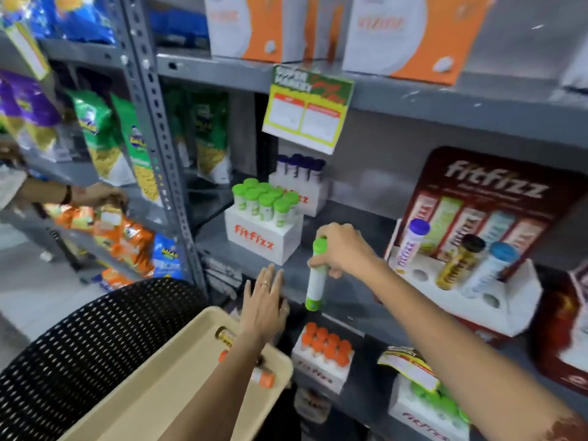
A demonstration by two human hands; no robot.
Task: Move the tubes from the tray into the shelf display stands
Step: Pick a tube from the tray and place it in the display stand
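White "fitfizz" display stand

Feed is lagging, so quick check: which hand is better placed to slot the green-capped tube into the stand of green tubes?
Right. The right hand already grips the green-capped tube upright, beside the green-tube stand. The left hand is empty, fingers spread, lower, by the tray.

Right hand: forearm extended forward from the lower right, fingers closed around the upper part of a green-capped tube, which hangs roughly upright, slightly tilted. Left hand: lower than the tube and to its left, palm down, fingers straight and together, holding nothing; a ring on one finger.
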